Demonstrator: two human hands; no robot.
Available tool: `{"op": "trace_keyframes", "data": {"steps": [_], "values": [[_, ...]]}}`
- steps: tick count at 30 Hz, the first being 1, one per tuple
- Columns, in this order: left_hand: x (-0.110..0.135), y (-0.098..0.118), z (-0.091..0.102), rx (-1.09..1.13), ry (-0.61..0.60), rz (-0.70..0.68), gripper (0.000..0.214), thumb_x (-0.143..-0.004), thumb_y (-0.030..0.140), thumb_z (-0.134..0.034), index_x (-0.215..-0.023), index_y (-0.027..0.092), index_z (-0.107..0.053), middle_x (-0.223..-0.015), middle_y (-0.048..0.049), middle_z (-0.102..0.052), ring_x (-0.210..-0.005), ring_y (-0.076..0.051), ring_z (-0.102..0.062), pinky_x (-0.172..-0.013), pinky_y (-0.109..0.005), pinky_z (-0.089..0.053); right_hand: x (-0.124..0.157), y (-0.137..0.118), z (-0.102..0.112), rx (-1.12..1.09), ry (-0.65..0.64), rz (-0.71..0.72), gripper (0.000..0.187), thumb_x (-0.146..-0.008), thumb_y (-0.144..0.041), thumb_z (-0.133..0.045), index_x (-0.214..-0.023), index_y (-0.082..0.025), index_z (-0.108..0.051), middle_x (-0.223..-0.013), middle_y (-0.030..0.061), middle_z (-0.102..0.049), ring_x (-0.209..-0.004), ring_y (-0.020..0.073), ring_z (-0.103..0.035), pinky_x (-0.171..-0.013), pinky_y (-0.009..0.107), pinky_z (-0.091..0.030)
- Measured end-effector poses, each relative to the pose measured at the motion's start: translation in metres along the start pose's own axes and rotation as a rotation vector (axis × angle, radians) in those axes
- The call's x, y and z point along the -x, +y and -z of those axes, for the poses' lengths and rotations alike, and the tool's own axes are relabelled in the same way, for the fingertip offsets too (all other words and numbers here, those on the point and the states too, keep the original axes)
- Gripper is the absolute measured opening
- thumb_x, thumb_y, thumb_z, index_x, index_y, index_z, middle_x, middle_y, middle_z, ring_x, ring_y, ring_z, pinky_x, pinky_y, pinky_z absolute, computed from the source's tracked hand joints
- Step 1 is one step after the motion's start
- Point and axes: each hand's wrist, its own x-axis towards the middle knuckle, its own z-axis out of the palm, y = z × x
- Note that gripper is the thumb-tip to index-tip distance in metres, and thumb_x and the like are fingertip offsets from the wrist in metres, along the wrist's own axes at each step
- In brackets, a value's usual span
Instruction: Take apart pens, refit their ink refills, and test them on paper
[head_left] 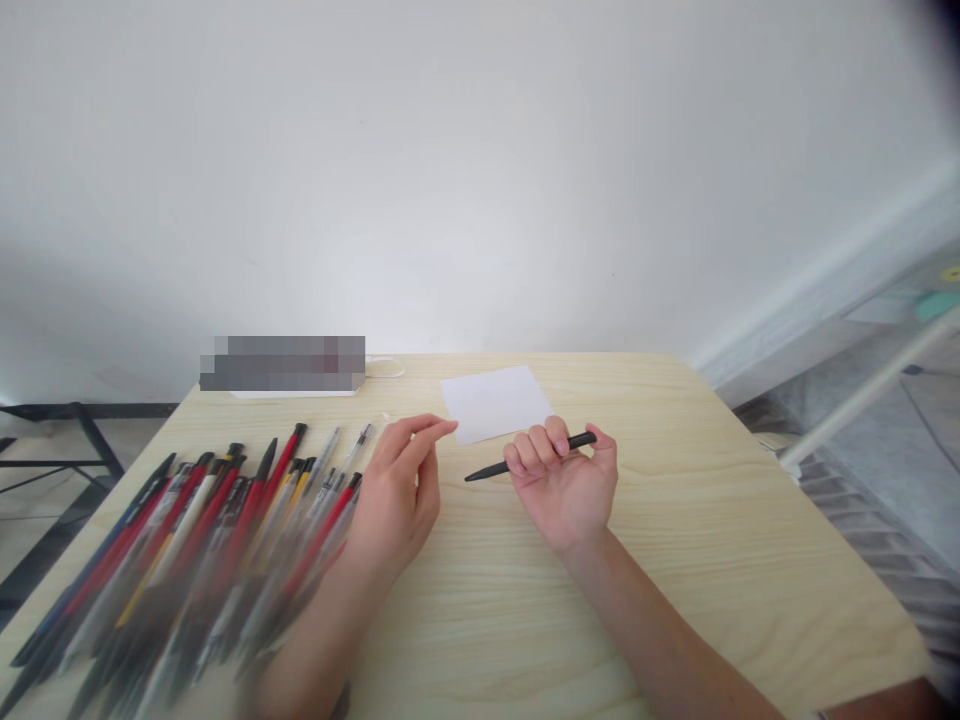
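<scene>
My right hand [561, 482] is palm up over the light wooden table [675, 520], its fingers curled around a black pen [487, 468] whose tip points left. My left hand [397, 490] hovers just left of the pen's tip, thumb and forefinger brought close together, nothing visible between them. A white paper card [491, 398] lies flat on the table just beyond both hands.
Several pens [225, 520] in red, black, blue, yellow and clear lie side by side across the table's left part. A white flat object [300, 392] sits at the back edge against the wall. A metal frame stands on the floor at left, a white rail at right.
</scene>
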Motion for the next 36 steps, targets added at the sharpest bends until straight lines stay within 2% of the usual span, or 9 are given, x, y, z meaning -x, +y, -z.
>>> {"op": "trace_keyframes", "data": {"steps": [4, 7, 13, 19, 23, 26, 29, 31, 36], "values": [[0.002, 0.006, -0.002, 0.029, -0.308, -0.020, 0.022, -0.086, 0.022, -0.049, -0.105, 0.017, -0.060, -0.099, -0.0070, -0.064, -0.095, -0.021, -0.055, -0.084, -0.035, -0.045, -0.003, -0.001, 0.003, -0.034, -0.006, -0.003, 0.036, -0.082, -0.044, -0.033, -0.056, -0.018, -0.033, -0.050, -0.0060, -0.021, -0.048, 0.0097, -0.021, -0.050, 0.024, -0.027], [0.003, 0.008, -0.006, 0.001, -0.396, -0.047, 0.025, -0.085, 0.027, -0.051, -0.105, 0.016, -0.061, -0.092, -0.0075, -0.066, -0.087, -0.021, -0.057, -0.077, -0.035, -0.048, -0.004, -0.001, 0.002, -0.033, -0.012, -0.026, 0.041, -0.084, -0.049, -0.032, -0.058, -0.018, -0.040, -0.052, -0.0054, -0.026, -0.050, 0.0095, -0.027, -0.053, 0.024, -0.031], [0.002, 0.001, -0.009, -0.012, -0.370, -0.016, 0.023, -0.088, 0.024, -0.047, -0.102, 0.017, -0.063, -0.086, -0.0065, -0.066, -0.082, -0.019, -0.060, -0.073, -0.031, -0.049, -0.004, 0.001, -0.003, 0.055, -0.032, -0.065, 0.052, -0.083, -0.060, -0.028, -0.061, -0.017, -0.048, -0.059, -0.0012, -0.038, -0.062, 0.0138, -0.043, -0.067, 0.029, -0.039], [0.001, 0.003, -0.007, 0.041, -0.348, 0.023, 0.021, -0.088, 0.024, -0.046, -0.094, 0.018, -0.065, -0.086, -0.0063, -0.066, -0.082, -0.018, -0.061, -0.072, -0.029, -0.049, -0.003, 0.000, -0.005, 0.094, -0.019, -0.058, 0.057, -0.078, -0.069, -0.031, -0.061, -0.019, -0.052, -0.060, -0.0008, -0.041, -0.064, 0.0146, -0.047, -0.070, 0.031, -0.042], [0.000, 0.003, -0.007, 0.057, -0.334, 0.038, 0.020, -0.088, 0.023, -0.046, -0.093, 0.019, -0.065, -0.084, -0.0051, -0.066, -0.081, -0.018, -0.062, -0.072, -0.028, -0.049, -0.002, 0.001, -0.004, 0.126, -0.004, -0.046, 0.063, -0.071, -0.077, -0.033, -0.073, -0.020, -0.060, -0.067, 0.0014, -0.052, -0.073, 0.0170, -0.053, -0.081, 0.034, -0.044], [0.000, 0.002, -0.007, 0.063, -0.320, 0.076, 0.019, -0.088, 0.023, -0.047, -0.094, 0.019, -0.065, -0.086, -0.0047, -0.067, -0.081, -0.017, -0.062, -0.073, -0.028, -0.048, -0.003, 0.006, 0.000, 0.266, -0.036, -0.022, 0.053, -0.072, -0.067, -0.048, -0.090, -0.020, -0.064, -0.088, 0.0051, -0.062, -0.094, 0.0197, -0.056, -0.094, 0.036, -0.038], [0.001, 0.000, -0.006, 0.057, -0.301, 0.128, 0.019, -0.087, 0.025, -0.049, -0.098, 0.019, -0.064, -0.087, -0.0045, -0.067, -0.082, -0.017, -0.062, -0.074, -0.029, -0.048, -0.004, 0.012, 0.006, 0.508, -0.126, 0.012, 0.035, -0.074, -0.041, -0.064, -0.102, -0.020, -0.064, -0.104, 0.0065, -0.063, -0.106, 0.0197, -0.053, -0.099, 0.035, -0.034], [0.001, -0.001, -0.007, 0.057, -0.292, 0.145, 0.019, -0.086, 0.026, -0.051, -0.099, 0.020, -0.064, -0.088, -0.0043, -0.067, -0.082, -0.017, -0.062, -0.074, -0.029, -0.048, -0.005, 0.014, 0.008, 0.575, -0.160, 0.022, 0.035, -0.077, -0.040, -0.061, -0.105, -0.019, -0.063, -0.105, 0.0072, -0.063, -0.107, 0.0200, -0.052, -0.099, 0.036, -0.034], [0.002, -0.001, -0.008, 0.047, -0.272, 0.168, 0.017, -0.085, 0.027, -0.053, -0.095, 0.019, -0.065, -0.088, -0.0046, -0.066, -0.082, -0.018, -0.062, -0.073, -0.030, -0.049, -0.004, 0.013, 0.007, 0.486, -0.175, -0.019, 0.053, -0.080, -0.061, -0.044, -0.104, -0.019, -0.064, -0.105, 0.0084, -0.064, -0.106, 0.0210, -0.053, -0.098, 0.038, -0.035]]}}
